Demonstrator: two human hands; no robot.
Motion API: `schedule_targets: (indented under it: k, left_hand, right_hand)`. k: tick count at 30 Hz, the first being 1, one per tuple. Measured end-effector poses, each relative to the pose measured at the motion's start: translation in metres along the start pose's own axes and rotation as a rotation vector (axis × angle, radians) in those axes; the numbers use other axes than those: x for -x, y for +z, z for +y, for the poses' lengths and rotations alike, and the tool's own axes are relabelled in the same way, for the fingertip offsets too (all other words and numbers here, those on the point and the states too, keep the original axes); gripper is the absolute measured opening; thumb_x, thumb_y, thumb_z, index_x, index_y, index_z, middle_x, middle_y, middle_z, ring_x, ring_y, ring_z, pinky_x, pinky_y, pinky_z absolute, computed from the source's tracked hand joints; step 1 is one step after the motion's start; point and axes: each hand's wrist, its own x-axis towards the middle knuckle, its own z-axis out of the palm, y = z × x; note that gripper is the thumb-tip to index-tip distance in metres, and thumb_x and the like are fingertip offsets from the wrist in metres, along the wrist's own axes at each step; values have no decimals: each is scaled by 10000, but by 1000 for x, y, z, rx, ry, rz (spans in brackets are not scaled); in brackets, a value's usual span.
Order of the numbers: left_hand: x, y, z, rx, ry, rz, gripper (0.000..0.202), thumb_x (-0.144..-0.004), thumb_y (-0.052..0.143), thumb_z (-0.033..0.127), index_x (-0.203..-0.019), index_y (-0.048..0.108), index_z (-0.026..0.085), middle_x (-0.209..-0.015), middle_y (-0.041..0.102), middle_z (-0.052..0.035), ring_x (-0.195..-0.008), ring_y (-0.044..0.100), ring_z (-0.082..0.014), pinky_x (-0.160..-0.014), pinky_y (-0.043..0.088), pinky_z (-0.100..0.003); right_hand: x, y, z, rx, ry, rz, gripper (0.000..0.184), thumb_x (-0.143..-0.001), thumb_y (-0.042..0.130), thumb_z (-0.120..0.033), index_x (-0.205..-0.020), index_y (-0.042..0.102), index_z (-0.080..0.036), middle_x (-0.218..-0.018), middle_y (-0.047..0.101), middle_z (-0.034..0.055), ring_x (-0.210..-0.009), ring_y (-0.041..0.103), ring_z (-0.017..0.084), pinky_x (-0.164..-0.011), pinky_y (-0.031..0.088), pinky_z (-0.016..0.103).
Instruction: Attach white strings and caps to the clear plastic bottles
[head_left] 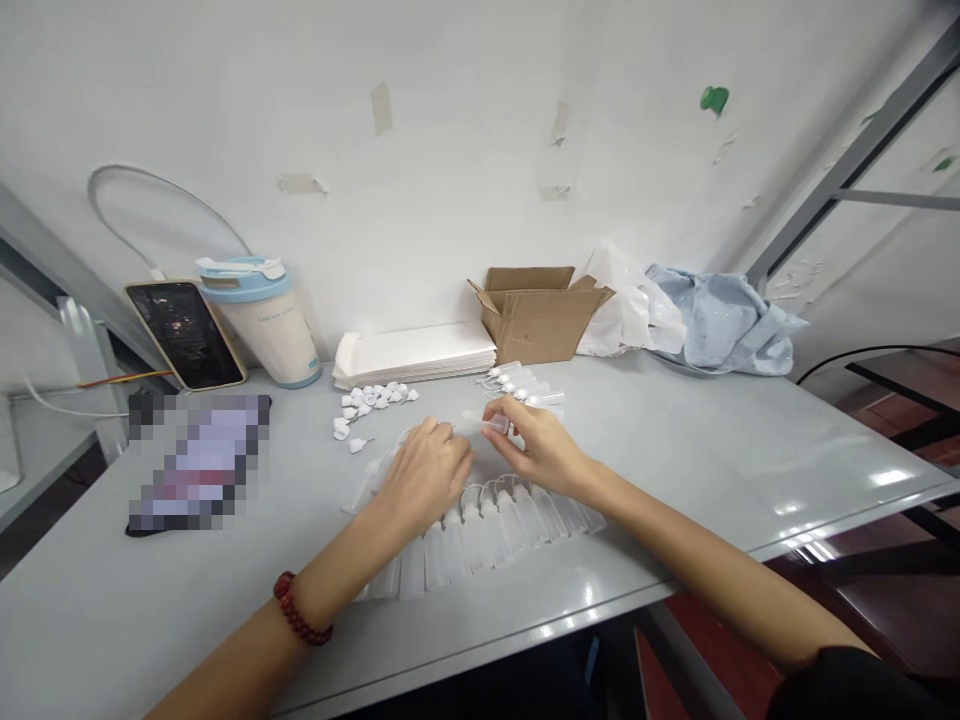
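My right hand (541,442) pinches a small translucent plastic bottle (496,424) between thumb and fingers, its narrow end toward the left. Beside it, my left hand (426,468) has its fingers curled in; what they hold, if anything, is hidden behind the back of the hand. Below both hands a curved row of clear plastic bottles (480,535) lies on the table, with thin loops at their necks. More such bottles (529,382) lie behind my right hand. Several small white caps (375,398) are grouped beyond my left hand.
A white stack of flat boards or boxes (416,352) and an open cardboard box (536,318) stand by the wall. Left are a tumbler (274,325), a propped phone (187,335) and a blurred flat item (202,460). A white plastic bag (634,305) and blue cloth (720,320) lie right.
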Motion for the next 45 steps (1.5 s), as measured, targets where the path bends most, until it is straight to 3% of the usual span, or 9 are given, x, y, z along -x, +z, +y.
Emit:
schedule_targets:
  k: [5, 9, 14, 20, 26, 35, 38, 41, 45]
  left_hand:
    - [-2, -9, -13, 498, -293, 182, 245, -862, 516, 340, -827, 707, 189, -758, 683, -33, -757, 595, -208, -672, 429, -312]
    - [1, -16, -17, 708, -374, 245, 267, -828, 557, 408, -831, 722, 198, -831, 723, -22, -780, 619, -201, -676, 436, -299]
    - [6, -17, -12, 608, -287, 282, 261, -859, 523, 363, -849, 723, 196, -720, 674, -14, -696, 575, -176, -596, 407, -277]
    - [11, -15, -6, 480, -135, 348, 245, -904, 479, 290, -921, 699, 184, -687, 613, -23, -702, 531, -180, -586, 409, -273]
    - [13, -8, -1, 164, 68, 392, 302, -952, 373, 201, -1070, 630, 96, -680, 540, -43, -693, 449, -195, -606, 400, -305]
    - [14, -8, -1, 55, 119, 364, 324, -963, 338, 191, -1130, 589, 70, -710, 546, -58, -706, 444, -205, -623, 412, -320]
    - [14, -10, -1, 191, 78, 399, 303, -956, 364, 200, -1043, 642, 116, -677, 559, -42, -675, 454, -189, -602, 400, -307]
    - [14, -17, -1, 464, -51, 397, 253, -924, 455, 252, -925, 693, 165, -657, 601, -24, -663, 507, -168, -581, 406, -276]
    - [12, -29, 0, 786, -307, 257, 219, -830, 587, 370, -856, 727, 203, -708, 668, -8, -563, 511, -131, -499, 381, -245]
  right_hand:
    - [1, -3, -2, -131, -12, 1, 121, -884, 505, -246, -987, 476, -190, -858, 631, 47, -645, 560, 131, -599, 467, 261]
    - [1, -3, -2, -199, 4, -32, 166, -877, 513, -253, -1021, 472, -182, -929, 639, 79, -712, 586, 148, -627, 501, 284]
    - [2, 0, -2, -206, 55, -97, 239, -882, 514, -265, -1094, 480, -161, -945, 654, 100, -730, 598, 155, -657, 492, 295]
    - [3, 2, -4, -175, 35, -154, 310, -893, 501, -244, -1189, 471, -155, -693, 597, 3, -608, 548, 131, -608, 438, 255]
    - [4, 3, -5, -169, -29, -167, 409, -896, 478, -190, -1298, 422, -142, -663, 581, -18, -577, 506, 118, -595, 421, 235]
    - [4, 0, -7, -193, -14, -142, 369, -906, 471, -199, -1273, 462, -163, -602, 524, -47, -547, 474, 106, -594, 413, 229]
    - [5, -1, -8, -210, -24, -149, 354, -908, 475, -207, -1261, 466, -170, -607, 533, -47, -546, 484, 106, -582, 414, 227]
    - [6, 0, -7, -187, -57, -158, 354, -912, 472, -215, -1262, 458, -169, -656, 574, -24, -576, 512, 116, -592, 426, 235]
    - [8, 0, -7, -135, -92, -180, 382, -916, 465, -224, -1290, 428, -153, -705, 598, 4, -618, 527, 133, -610, 436, 250]
